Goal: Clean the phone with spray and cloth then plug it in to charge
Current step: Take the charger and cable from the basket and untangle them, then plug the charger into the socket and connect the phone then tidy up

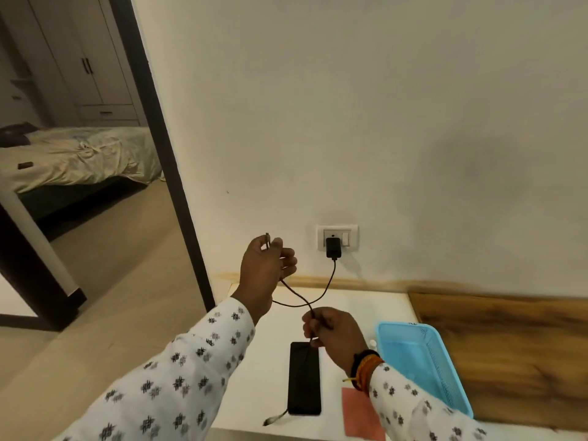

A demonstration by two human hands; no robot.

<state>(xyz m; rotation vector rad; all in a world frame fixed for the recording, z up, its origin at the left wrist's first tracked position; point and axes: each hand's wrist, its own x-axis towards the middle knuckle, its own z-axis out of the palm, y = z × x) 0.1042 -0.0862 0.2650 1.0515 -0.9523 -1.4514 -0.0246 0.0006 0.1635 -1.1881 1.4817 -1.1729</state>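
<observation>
A black phone (304,378) lies flat on the white table top (254,377), screen dark, with a small strap at its near end. A black charger adapter (333,247) sits in the wall socket (337,237). Its thin black cable (327,284) loops down and across. My left hand (265,268) is raised near the wall, pinching the cable's plug end, which sticks up above my fingers. My right hand (334,334) hovers just above the phone's far end and grips the cable lower down. A pink cloth (361,413) lies partly under my right sleeve.
A light blue plastic basket (423,361) stands on the table to the right of the phone. A wooden panel (509,345) runs along the wall at the right. An open doorway (95,186) at the left shows a bed.
</observation>
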